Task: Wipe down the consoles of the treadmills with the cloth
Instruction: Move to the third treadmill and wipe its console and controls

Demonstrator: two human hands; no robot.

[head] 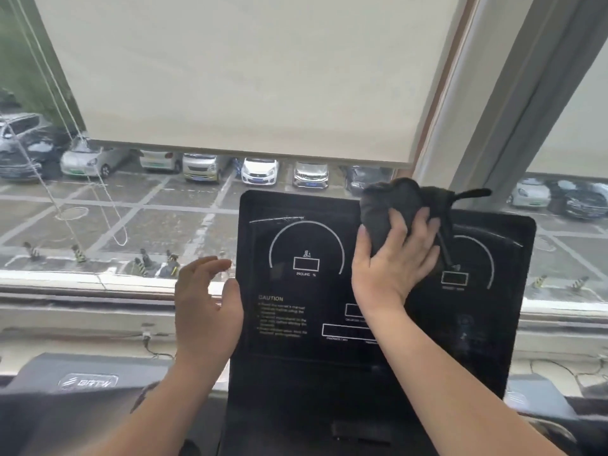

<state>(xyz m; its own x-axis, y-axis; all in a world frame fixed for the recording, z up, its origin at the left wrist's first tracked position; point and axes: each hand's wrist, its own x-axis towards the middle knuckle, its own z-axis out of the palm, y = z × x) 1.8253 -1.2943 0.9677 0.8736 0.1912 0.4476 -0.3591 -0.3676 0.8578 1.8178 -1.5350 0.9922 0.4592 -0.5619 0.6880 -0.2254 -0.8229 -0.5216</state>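
Two hands at one treadmill console [296, 340], cloth [391, 205] near its top edge.
On my feed the right hand [391, 258] lies with fingers spread flat over the dark grey cloth, pressing it against the black console just below the top edge, right of centre. The left hand [204, 307] sits at the console's left edge, fingers loosely apart, thumb touching that edge.

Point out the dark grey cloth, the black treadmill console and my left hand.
Dark grey cloth [393, 204]: head view, bunched upper part.
Black treadmill console [289, 357]: head view, bare panel below the caution text.
Left hand [204, 317]: head view, middle of the hand.
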